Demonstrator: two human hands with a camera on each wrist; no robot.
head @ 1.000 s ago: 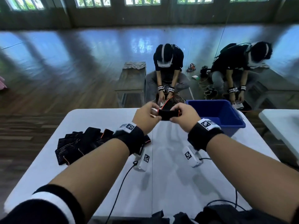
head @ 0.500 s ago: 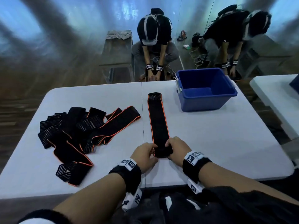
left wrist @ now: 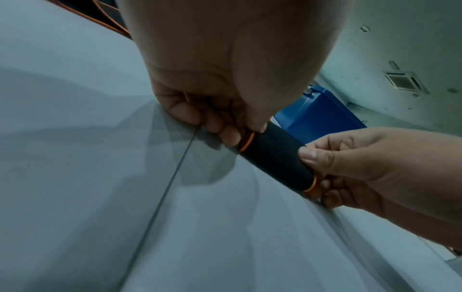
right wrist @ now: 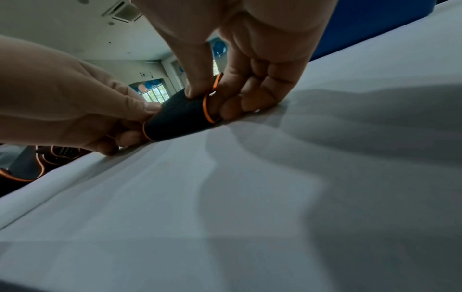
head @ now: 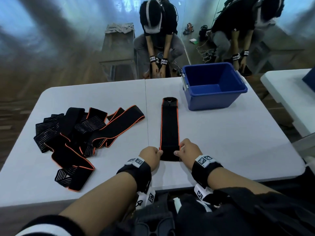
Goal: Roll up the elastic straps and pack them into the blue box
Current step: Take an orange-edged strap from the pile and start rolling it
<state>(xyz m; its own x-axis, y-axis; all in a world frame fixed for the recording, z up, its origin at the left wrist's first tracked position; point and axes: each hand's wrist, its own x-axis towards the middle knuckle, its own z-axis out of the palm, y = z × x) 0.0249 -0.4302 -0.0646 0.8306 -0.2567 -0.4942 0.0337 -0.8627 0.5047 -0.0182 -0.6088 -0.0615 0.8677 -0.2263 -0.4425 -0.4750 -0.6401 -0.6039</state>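
A black elastic strap with orange edging (head: pixel 169 123) lies stretched flat on the white table (head: pixel 238 142), pointing away from me. Its near end is curled into a small roll (left wrist: pixel 276 158) (right wrist: pixel 178 117). My left hand (head: pixel 157 153) pinches the roll's left end, thumb on top and fingers curled beneath. My right hand (head: pixel 178 151) pinches the right end the same way. A blue box (head: pixel 213 99) stands at the far right of the table with nothing showing inside. A loose pile of similar straps (head: pixel 76 132) lies to the left.
A second white table (head: pixel 289 92) stands to the right. Beyond the far edge, two people bend over benches on a wooden floor. Cables and black gear hang at the near table edge.
A second ago both hands held the strap up in the air near the box. It now lies flat on the table, and its near end has been turned into a small roll.
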